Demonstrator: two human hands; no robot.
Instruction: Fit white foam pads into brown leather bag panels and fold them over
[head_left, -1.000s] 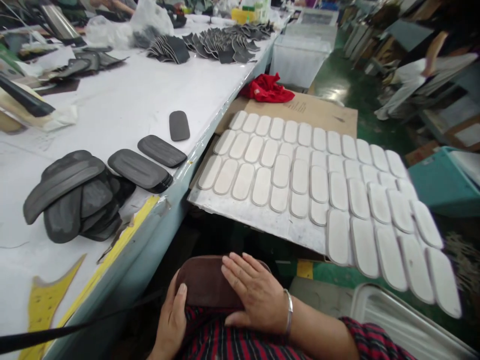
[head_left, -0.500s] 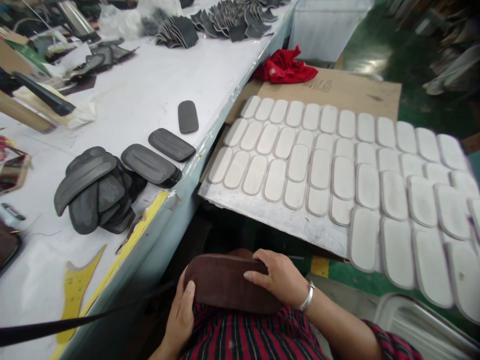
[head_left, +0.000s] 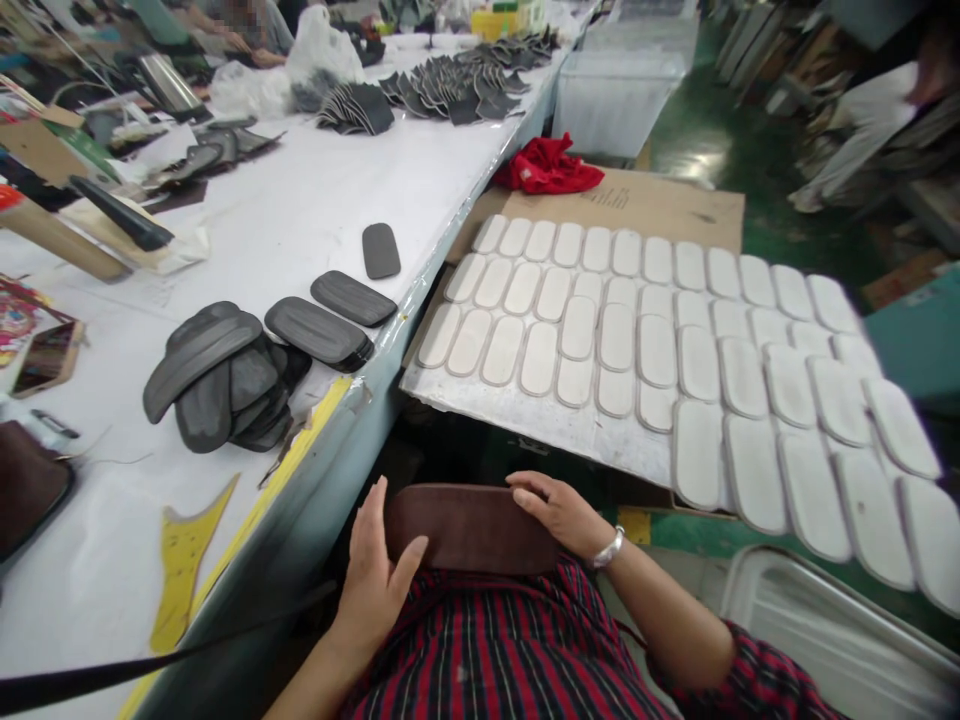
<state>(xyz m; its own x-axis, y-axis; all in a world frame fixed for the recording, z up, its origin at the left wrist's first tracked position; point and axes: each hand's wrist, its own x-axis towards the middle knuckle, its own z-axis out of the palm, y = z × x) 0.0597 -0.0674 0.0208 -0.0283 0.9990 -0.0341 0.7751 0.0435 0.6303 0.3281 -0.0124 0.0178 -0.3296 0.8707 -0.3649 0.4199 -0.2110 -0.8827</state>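
A long dark brown leather piece (head_left: 472,530) with rounded ends lies crosswise at my lap. My left hand (head_left: 375,570) is at its left end, the thumb over the front face and the fingers fairly straight along the end. At the upper right corner, my right hand (head_left: 562,515) grips the piece, fingers over the top edge. What lies behind the piece is hidden. To the left, on the white table (head_left: 300,190), sit a heap of dark grey oval pads (head_left: 217,375) and a neat stack of similar pads (head_left: 319,330).
Rows of pale oval pads (head_left: 697,450) cover a board to the right. Beyond them lie a cardboard sheet (head_left: 675,215) and a red cloth (head_left: 551,165). A yellow template piece (head_left: 184,560) is near the table edge, a phone (head_left: 49,355) farther left. A person (head_left: 251,30) sits across the table.
My view has tilted up slightly. The brown piece has tipped and sits a little higher in view. My left fingers have straightened, and its thumb has moved farther over the front face.
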